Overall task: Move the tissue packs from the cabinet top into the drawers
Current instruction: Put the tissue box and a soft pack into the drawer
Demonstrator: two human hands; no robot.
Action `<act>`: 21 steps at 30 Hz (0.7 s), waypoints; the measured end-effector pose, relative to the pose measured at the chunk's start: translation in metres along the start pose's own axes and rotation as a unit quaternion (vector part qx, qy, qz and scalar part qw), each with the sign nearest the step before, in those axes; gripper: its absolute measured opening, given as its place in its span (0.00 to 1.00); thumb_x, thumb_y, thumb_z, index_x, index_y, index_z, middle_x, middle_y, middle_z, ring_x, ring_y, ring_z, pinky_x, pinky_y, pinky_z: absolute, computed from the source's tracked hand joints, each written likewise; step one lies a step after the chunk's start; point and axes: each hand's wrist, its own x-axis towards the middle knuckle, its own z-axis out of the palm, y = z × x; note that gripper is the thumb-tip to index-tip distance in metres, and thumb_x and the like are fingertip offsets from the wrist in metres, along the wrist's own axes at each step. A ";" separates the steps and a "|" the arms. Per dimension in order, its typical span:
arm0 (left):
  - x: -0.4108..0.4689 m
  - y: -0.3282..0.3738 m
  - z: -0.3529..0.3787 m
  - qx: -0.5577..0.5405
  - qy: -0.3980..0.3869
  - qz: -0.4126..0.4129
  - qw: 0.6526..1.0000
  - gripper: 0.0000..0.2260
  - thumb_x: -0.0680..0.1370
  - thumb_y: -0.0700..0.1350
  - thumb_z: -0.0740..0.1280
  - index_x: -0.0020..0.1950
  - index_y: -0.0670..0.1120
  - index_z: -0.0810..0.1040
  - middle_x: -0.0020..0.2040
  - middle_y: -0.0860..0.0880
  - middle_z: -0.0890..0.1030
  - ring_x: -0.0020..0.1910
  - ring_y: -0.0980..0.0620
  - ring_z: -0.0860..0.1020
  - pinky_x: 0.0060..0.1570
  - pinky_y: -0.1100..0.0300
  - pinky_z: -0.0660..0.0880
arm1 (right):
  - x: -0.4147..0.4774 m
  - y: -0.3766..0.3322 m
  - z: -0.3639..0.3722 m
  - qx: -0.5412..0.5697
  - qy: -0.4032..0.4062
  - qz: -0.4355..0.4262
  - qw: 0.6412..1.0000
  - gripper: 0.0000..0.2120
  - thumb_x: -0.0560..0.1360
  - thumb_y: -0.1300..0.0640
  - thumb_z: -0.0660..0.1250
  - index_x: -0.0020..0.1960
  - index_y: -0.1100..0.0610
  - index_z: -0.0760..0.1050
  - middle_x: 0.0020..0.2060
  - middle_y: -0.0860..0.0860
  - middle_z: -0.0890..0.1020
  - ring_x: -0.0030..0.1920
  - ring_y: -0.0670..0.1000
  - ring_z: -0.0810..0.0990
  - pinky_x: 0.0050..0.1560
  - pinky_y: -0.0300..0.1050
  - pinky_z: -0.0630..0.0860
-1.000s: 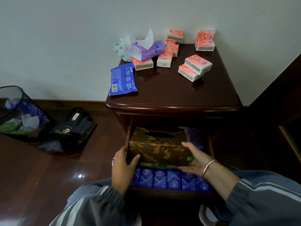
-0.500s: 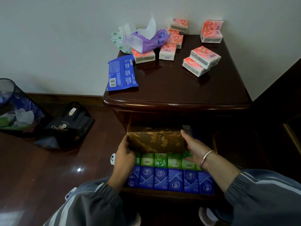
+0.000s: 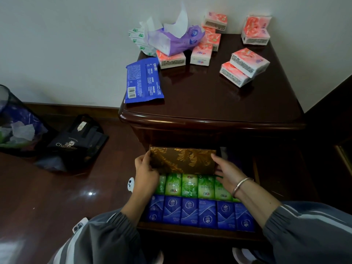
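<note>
As both grip it — gold box (image 3: 182, 160) between left hand (image 3: 145, 172) and right hand (image 3: 228, 173).

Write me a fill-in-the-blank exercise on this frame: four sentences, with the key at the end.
The left hand and the right hand hold the gold tissue box at the ___ of the open drawer.
The green packs sit in the row ___ the blue packs.
The pink packs lie on ___ of the cabinet.
The bracelet circles the ___ wrist.
Missing words: back; behind; top; right.
</note>
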 end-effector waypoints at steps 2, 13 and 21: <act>0.002 0.000 -0.001 0.009 -0.001 -0.001 1.000 0.29 0.75 0.30 0.56 0.76 0.46 0.61 0.61 0.53 0.61 0.59 0.57 0.66 0.64 0.61 0.66 | -0.002 0.000 0.000 0.016 -0.008 -0.008 1.000 0.21 0.79 0.51 0.60 0.69 0.58 0.66 0.62 0.55 0.74 0.65 0.57 0.70 0.64 0.45 0.62; 0.006 -0.003 -0.004 0.074 0.006 0.019 0.997 0.32 0.72 0.30 0.57 0.76 0.48 0.62 0.56 0.52 0.67 0.52 0.60 0.69 0.55 0.64 0.65 | 0.010 0.011 -0.002 -0.056 -0.009 -0.080 0.995 0.09 0.77 0.46 0.61 0.45 0.50 0.73 0.52 0.49 0.78 0.53 0.49 0.75 0.61 0.49 0.67; 0.013 -0.014 -0.006 0.116 0.023 0.025 0.993 0.31 0.71 0.30 0.57 0.74 0.46 0.65 0.67 0.47 0.65 0.68 0.47 0.61 0.70 0.53 0.62 | 0.019 0.014 -0.013 -0.074 -0.007 -0.033 0.997 0.33 0.76 0.35 0.53 0.71 0.58 0.64 0.69 0.56 0.70 0.61 0.50 0.73 0.71 0.54 0.58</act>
